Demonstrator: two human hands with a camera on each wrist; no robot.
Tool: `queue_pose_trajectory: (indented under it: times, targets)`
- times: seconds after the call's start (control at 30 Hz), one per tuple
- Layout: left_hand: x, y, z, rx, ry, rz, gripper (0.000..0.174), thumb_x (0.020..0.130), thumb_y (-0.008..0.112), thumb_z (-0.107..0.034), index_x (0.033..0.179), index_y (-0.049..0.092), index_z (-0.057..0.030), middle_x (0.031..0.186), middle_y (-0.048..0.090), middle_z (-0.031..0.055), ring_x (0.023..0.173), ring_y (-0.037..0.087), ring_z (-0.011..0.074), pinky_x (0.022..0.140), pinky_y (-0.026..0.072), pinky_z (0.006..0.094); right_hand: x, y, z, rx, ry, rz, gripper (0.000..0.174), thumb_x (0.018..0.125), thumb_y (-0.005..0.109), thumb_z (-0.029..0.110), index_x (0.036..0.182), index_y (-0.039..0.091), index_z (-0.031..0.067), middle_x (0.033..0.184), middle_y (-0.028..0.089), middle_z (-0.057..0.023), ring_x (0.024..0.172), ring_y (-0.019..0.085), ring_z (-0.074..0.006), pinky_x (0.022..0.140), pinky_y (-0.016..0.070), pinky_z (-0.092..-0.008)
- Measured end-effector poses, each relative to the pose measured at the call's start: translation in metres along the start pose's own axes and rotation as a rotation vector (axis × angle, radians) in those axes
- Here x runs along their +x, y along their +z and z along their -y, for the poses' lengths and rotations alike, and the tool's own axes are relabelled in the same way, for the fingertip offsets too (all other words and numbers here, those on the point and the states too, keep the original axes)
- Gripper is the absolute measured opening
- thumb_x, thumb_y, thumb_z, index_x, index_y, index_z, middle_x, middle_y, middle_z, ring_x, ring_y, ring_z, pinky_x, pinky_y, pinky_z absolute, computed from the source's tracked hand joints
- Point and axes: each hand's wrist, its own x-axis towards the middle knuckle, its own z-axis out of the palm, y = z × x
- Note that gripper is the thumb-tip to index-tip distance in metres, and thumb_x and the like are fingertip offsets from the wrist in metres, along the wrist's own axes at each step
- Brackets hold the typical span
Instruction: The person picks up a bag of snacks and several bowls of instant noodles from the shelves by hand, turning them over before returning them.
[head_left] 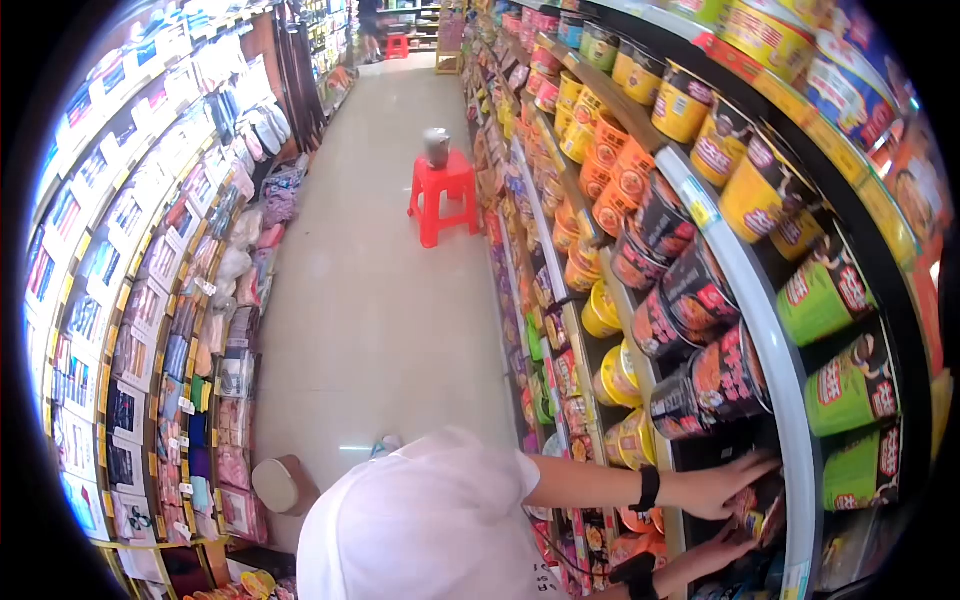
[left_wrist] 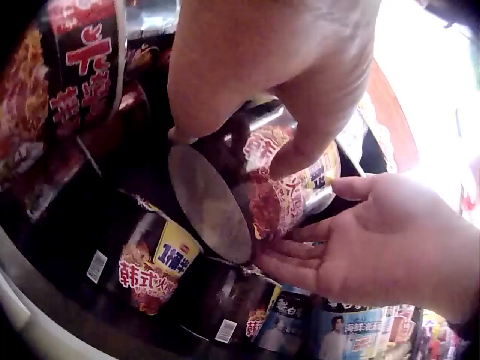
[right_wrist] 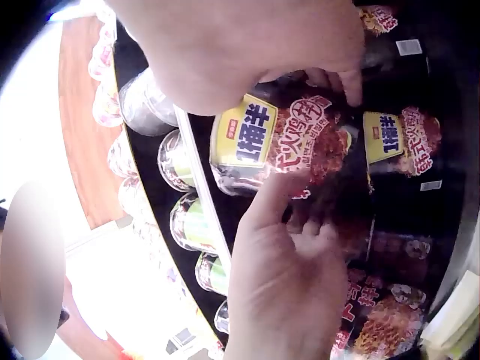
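Note:
A black instant noodle cup (head_left: 764,510) with red noodle pictures and a yellow label is held between both hands at the shelf. In the left wrist view the cup (left_wrist: 281,206) lies tilted on its side, its round pale end facing the other cups. My left hand (head_left: 722,488) grips it, thumb and fingers on opposite sides of the wall. My right hand (head_left: 722,550) holds it from the other side, fingers tucked along it and the thumb near its end. In the right wrist view the yellow label of the cup (right_wrist: 246,142) shows between the hands.
Matching black noodle cups (left_wrist: 154,266) sit close by on the shelf. A pale shelf edge (head_left: 745,260) runs beside the hands, with green noodle cups (head_left: 850,385) beyond. A red stool (head_left: 443,195) and a round stool (head_left: 284,487) stand in the aisle.

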Motion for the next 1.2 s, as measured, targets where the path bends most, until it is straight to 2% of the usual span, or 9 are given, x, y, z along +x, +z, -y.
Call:
queue_pose_trajectory:
  times: [0.17, 0.33, 0.43, 0.57, 0.7, 1.0, 1.1, 1.13, 1.2]
  targets:
    - [-0.04, -0.016, -0.016, 0.035, 0.01, 0.116, 0.088, 0.076, 0.06, 0.0, 0.15, 0.013, 0.0, 0.151, 0.017, 0.0298, 0.142, 0.021, 0.0468, 0.115, 0.0256, 0.0463, -0.045, 0.007, 0.007, 0.124, -0.068, -0.063, 0.062, 0.103, 0.036, 0.044, 0.144, 0.035, -0.0015, 0.147, 0.038, -0.0198, 0.133, 0.042, -0.0288, 0.114, 0.0299, -0.0444]
    - [-0.092, -0.069, -0.036, -0.079, 0.084, 0.122, 0.09, 0.077, 0.066, -0.006, 0.15, 0.014, -0.0005, 0.151, 0.019, 0.0288, 0.134, 0.035, 0.0437, 0.102, 0.0402, 0.0431, -0.12, 0.08, 0.04, -0.009, -0.12, -0.152, 0.061, 0.102, 0.037, 0.043, 0.145, 0.034, -0.0016, 0.148, 0.037, -0.0195, 0.133, 0.042, -0.0283, 0.114, 0.0305, -0.0438]
    - [-0.136, -0.137, -0.062, -0.169, 0.106, 0.147, 0.089, 0.078, 0.066, -0.007, 0.149, 0.014, 0.0002, 0.152, 0.018, 0.0276, 0.132, 0.039, 0.0401, 0.095, 0.0459, 0.0397, -0.168, 0.139, 0.051, -0.034, -0.131, -0.156, 0.061, 0.102, 0.037, 0.042, 0.145, 0.034, -0.0016, 0.148, 0.037, -0.0194, 0.133, 0.042, -0.0281, 0.113, 0.0309, -0.0434]
    - [-0.161, -0.297, -0.151, -0.51, -0.287, 0.285, 0.082, 0.079, 0.059, -0.001, 0.148, 0.017, 0.0003, 0.146, 0.028, 0.0227, 0.13, 0.042, 0.0376, 0.104, 0.0405, 0.0428, -0.221, 0.207, 0.057, -0.044, -0.079, -0.099, 0.061, 0.102, 0.038, 0.041, 0.145, 0.034, -0.0017, 0.148, 0.037, -0.0192, 0.133, 0.041, -0.0277, 0.113, 0.0314, -0.0429]
    - [-0.204, -0.374, -0.145, -0.118, -0.185, 0.085, 0.073, 0.087, 0.062, -0.01, 0.146, 0.021, -0.0002, 0.139, 0.037, 0.0199, 0.11, 0.055, 0.0307, 0.086, 0.0499, 0.0384, -0.257, 0.277, 0.055, 0.004, 0.032, 0.02, 0.061, 0.102, 0.039, 0.04, 0.146, 0.033, -0.0018, 0.148, 0.037, -0.019, 0.134, 0.041, -0.0273, 0.113, 0.032, -0.0424]
    - [-0.28, -0.552, -0.175, 0.028, -0.479, -0.325, 0.071, 0.089, 0.06, -0.007, 0.149, 0.022, -0.0055, 0.139, 0.041, 0.017, 0.12, 0.054, 0.0252, 0.09, 0.0495, 0.0348, -0.316, 0.464, 0.044, -0.215, 0.313, 0.461, 0.062, 0.101, 0.046, 0.032, 0.149, 0.028, -0.0024, 0.15, 0.035, -0.0177, 0.13, 0.044, -0.0255, 0.108, 0.037, -0.0374]
    - [-0.302, -0.6, -0.167, 0.231, -0.621, -0.354, 0.072, 0.089, 0.058, -0.006, 0.15, 0.02, -0.0057, 0.139, 0.042, 0.0164, 0.124, 0.053, 0.0244, 0.088, 0.0513, 0.0328, -0.326, 0.529, 0.043, -0.262, 0.423, 0.68, 0.064, 0.099, 0.051, 0.029, 0.148, 0.029, -0.0062, 0.151, 0.033, -0.0199, 0.135, 0.039, -0.0255, 0.112, 0.0303, -0.0343]
    - [-0.311, -0.606, -0.151, 0.189, -0.543, -0.544, 0.061, 0.086, 0.058, -0.01, 0.143, 0.035, -0.0022, 0.106, 0.064, 0.0197, 0.091, 0.066, 0.0289, 0.081, 0.0528, 0.0353, -0.322, 0.54, 0.018, -0.314, 0.437, 0.754, 0.062, 0.1, 0.049, 0.028, 0.148, 0.029, -0.0059, 0.151, 0.034, -0.0185, 0.136, 0.038, -0.0245, 0.111, 0.0305, -0.0323]
    - [-0.302, -0.64, -0.177, 0.196, -0.828, -0.579, 0.054, 0.088, 0.057, -0.011, 0.139, 0.041, -0.0016, 0.1, 0.066, 0.0178, 0.081, 0.067, 0.0279, 0.074, 0.0529, 0.0353, -0.325, 0.58, 0.004, -0.293, 0.509, 0.899, 0.061, 0.1, 0.049, 0.026, 0.148, 0.029, -0.0056, 0.149, 0.037, -0.0182, 0.134, 0.04, -0.0237, 0.109, 0.0315, -0.0312]
